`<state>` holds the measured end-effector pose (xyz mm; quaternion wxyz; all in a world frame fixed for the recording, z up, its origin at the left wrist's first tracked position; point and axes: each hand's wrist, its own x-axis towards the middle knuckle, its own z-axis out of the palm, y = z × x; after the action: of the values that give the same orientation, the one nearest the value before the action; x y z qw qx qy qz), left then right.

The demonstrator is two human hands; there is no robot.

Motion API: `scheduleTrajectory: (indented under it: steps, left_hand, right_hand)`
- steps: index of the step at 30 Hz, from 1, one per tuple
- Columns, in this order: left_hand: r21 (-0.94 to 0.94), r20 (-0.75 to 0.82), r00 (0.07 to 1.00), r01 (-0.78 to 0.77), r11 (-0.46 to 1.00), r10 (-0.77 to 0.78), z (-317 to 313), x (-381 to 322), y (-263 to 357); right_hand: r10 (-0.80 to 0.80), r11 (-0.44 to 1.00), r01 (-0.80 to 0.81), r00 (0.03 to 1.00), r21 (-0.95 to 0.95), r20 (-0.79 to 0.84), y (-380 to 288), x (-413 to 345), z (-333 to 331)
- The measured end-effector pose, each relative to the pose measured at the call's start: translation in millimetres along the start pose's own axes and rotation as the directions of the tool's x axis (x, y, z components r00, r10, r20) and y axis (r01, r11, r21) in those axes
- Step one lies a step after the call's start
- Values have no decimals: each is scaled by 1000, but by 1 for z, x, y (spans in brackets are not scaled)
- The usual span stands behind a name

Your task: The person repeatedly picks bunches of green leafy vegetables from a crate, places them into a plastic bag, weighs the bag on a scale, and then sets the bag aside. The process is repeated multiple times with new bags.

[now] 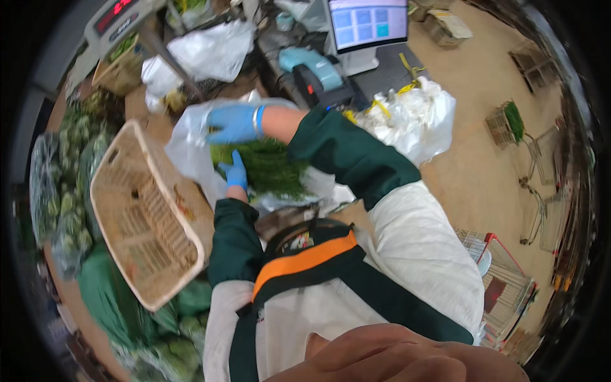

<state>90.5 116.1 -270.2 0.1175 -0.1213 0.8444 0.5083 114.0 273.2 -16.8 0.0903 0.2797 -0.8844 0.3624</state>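
Note:
A bunch of feathery green herbs (274, 169) lies in a translucent white plastic bag (188, 143) in front of me. My left hand (234, 173), in a blue glove, is at the near left end of the greens, thumb raised and fingers apart. Also blue-gloved, my right hand (234, 125) reaches across to the bag's far left side, above the greens. Its fingers are over the plastic; blur hides whether they grip it. Both forearms wear dark green sleeve covers.
An empty beige plastic crate (150, 229) stands at left, beside bagged green vegetables (69, 210). Beyond the bag are a label printer (315, 71), a monitor (370, 24) and a scale display (117, 16). White plastic bags (415, 119) hang at right; a shopping cart (506, 286) stands lower right.

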Motion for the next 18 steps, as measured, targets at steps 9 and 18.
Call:
scheduleTrajectory:
  steps: [9,18]
  left_hand:
    - [18,310,951,-3,1000,-2,-81,-78,17]
    - [-265,429,903,102,959,22,-103,-83,-38]
  right_hand:
    - [173,964,-227,932,140,318,4,-9,-35]
    - [89,995,-97,902,-4,423,48,-53,41]
